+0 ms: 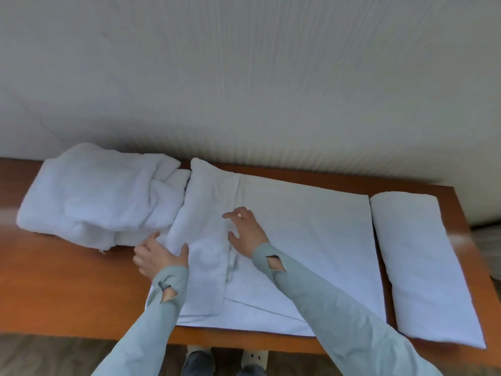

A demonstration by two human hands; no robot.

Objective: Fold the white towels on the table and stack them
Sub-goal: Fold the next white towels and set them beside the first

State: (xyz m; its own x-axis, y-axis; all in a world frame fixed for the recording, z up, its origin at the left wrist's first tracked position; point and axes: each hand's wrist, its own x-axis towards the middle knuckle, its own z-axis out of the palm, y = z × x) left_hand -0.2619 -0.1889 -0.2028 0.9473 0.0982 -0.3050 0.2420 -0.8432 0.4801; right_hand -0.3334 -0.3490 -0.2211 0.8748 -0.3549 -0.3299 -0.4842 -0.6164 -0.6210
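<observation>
Folding the spread white towel (306, 234) at the middle of the wooden table (67, 289), with its left third already turned over as a flap (206, 240) lying on the flat part. Holding the flap's near-left edge with the left hand (157, 256), thumb curled over the cloth and fingers apparently under it, though how far under cannot be told. Hovering or lightly pressing on the flap's inner edge with the right hand (244, 232), fingers spread and nearly straight, gripping nothing. Lying just right of the spread towel, apart from it by a thin strip of wood: one finished folded towel (423, 267), reaching to the table's near-right corner. Sitting farther back on the left, touching the flap's far corner: a rumpled heap of unfolded towels (95, 196), against the pale wall (244, 77). Risking a skewed fold if the left hand lifts while the right is not pinning the layers, since loose terry slides and the near edges already look uneven. Risking, too, dragging the heap along with the flap, and nudging the folded towel off its corner.
</observation>
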